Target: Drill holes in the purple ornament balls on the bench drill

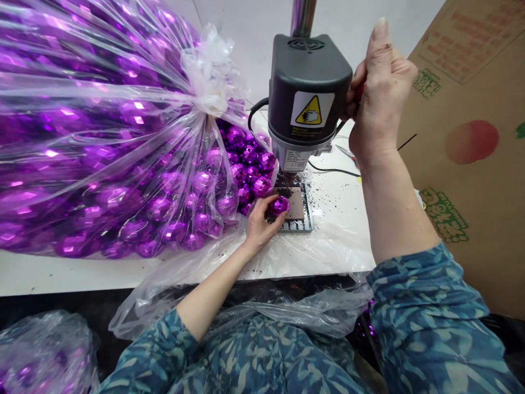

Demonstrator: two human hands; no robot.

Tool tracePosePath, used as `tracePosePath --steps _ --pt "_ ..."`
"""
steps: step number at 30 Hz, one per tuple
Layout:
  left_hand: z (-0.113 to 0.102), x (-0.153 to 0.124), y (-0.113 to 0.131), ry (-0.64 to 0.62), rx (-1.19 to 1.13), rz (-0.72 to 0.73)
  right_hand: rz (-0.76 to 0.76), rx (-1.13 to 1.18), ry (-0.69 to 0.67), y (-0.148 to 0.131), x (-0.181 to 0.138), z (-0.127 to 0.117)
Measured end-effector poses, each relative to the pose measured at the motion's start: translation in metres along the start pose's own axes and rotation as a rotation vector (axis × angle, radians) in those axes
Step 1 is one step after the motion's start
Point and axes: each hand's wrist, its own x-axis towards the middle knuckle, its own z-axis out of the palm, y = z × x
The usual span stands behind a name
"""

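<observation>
The left hand (259, 225) pinches a purple ball (279, 205); the right hand (379, 93) wraps the red handle (361, 91) of the machine (308, 74) ahead of the left; a slack pinch could let the ball spin

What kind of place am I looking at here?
Probably a small workshop: a drill-like machine with a warning label stands on a white table, beside a big clear bag of shiny purple balls.

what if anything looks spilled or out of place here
Dark crumbs lie scattered over the slotted base below the machine and on the white tabletop beside it, looking like loose debris against the pale surface. Nothing looks plainly damaged.
</observation>
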Motion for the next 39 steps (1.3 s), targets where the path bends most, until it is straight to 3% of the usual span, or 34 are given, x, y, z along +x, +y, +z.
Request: tracePosePath --steps 3,8,16,27,39 --pt "-0.006 0.007 -0.008 0.075 0.003 -0.074 -0.011 -0.022 -0.021 0.001 0.000 -0.001" --pt "-0.003 0.005 -0.016 -0.002 -0.001 -0.102 -0.030 -0.006 0.007 0.003 0.000 0.000" --pt "0.010 0.010 -0.029 -0.008 -0.063 -0.159 -0.037 -0.040 0.004 0.003 0.001 0.000" --pt "0.020 0.018 -0.021 -0.073 -0.155 -0.204 -0.098 -0.049 -0.009 0.010 0.005 -0.001" --pt "0.022 0.019 -0.028 -0.090 -0.191 -0.185 -0.073 0.043 -0.016 0.007 0.003 0.000"
